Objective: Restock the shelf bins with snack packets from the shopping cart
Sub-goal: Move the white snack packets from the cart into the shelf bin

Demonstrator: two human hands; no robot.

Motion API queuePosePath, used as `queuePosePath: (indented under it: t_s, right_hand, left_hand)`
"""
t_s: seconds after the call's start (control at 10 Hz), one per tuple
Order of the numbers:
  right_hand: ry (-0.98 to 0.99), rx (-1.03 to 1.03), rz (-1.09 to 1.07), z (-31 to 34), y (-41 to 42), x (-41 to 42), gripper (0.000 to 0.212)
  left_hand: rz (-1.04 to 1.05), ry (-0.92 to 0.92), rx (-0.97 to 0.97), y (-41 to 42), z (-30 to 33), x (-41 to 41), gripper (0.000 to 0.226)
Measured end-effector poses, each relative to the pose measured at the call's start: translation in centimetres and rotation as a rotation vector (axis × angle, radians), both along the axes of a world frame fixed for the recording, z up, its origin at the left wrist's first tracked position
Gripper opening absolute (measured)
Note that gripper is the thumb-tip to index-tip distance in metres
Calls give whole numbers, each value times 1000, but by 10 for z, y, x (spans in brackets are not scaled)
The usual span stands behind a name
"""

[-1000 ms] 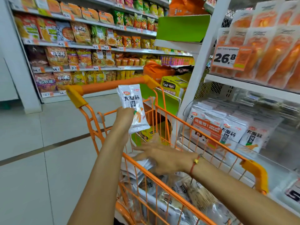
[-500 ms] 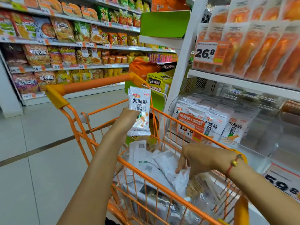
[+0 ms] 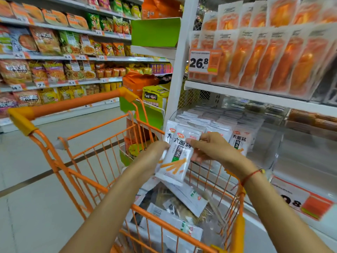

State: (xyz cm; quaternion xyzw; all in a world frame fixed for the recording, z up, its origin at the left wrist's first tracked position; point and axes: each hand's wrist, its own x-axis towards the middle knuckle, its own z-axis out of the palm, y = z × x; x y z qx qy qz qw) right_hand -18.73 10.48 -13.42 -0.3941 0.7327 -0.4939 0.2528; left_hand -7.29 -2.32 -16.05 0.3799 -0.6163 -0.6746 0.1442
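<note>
I see my left hand (image 3: 158, 149) and right hand (image 3: 209, 148) both pinching the white packet (image 3: 176, 159), fingers curled on it, above the orange cart (image 3: 73, 152); clear shelf bin (image 3: 273, 143) right, grey tiled floor (image 3: 27, 207) left.

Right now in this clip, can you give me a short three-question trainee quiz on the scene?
1. True or false: both the left hand and right hand are on the white snack packets.
2. The price tag on the upper shelf reads: A) 26.8 B) 12.5 C) 40.0
3. What colour is the shopping cart?

Key: 1 true; 2 A; 3 orange.
</note>
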Motion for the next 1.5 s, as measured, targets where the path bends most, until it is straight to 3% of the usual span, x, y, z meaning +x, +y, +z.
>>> queuePosePath:
  t_s: [0.2,0.3,0.4,0.5,0.6,0.7,0.8,0.9,1.0,1.1,1.2,1.3,1.4,1.5]
  right_hand:
    - [120,-241,-281,-18,-10,6,38]
    - [165,-295,-359,-23,-15,12,37]
    - [210,-345,-422,-27,-16,19,41]
    - [235,-258,-446,-23,-13,26,32]
    - [144,-157,-405,-16,-6,24,50]
    - [50,-3,-366,1,12,16,51]
    - [-67,-18,-307,17,35,0,27]
    - [-60,-34,-408,24,50,-18,30]
    - [-76,76,-513,18,53,-45,18]
    - [-116,85,-608,13,54,-70,30]
    - [-137,73,-683,5,50,-92,66]
    - [-106,141,-735,-6,34,-116,85]
    - [-89,154,-784,-19,16,-139,81]
    - [-41,259,-774,-27,11,-150,82]
  left_hand:
    - [59,65,98,7,4,-17,72]
    - [-119,61,-1,10,7,-15,14]
    - [-217,29,-106,14,1,-11,31]
    - [-249,90,-152,16,-7,-13,49]
    - [-275,187,-167,25,-3,-26,58]
    - [-266,209,-133,40,10,-46,61]
    - [-306,181,-162,55,22,-77,43]
    - [-403,127,-285,71,39,-103,41]
    - [-524,48,-583,82,54,-122,38]
    - [-738,-133,-1086,63,54,-161,36]
    - [-736,-307,-1111,55,61,-180,48]
    - [-676,-353,-1292,55,60,-195,59]
    - [-572,-359,-1492,53,46,-214,52]
    - [-466,-325,-1533,53,32,-227,69]
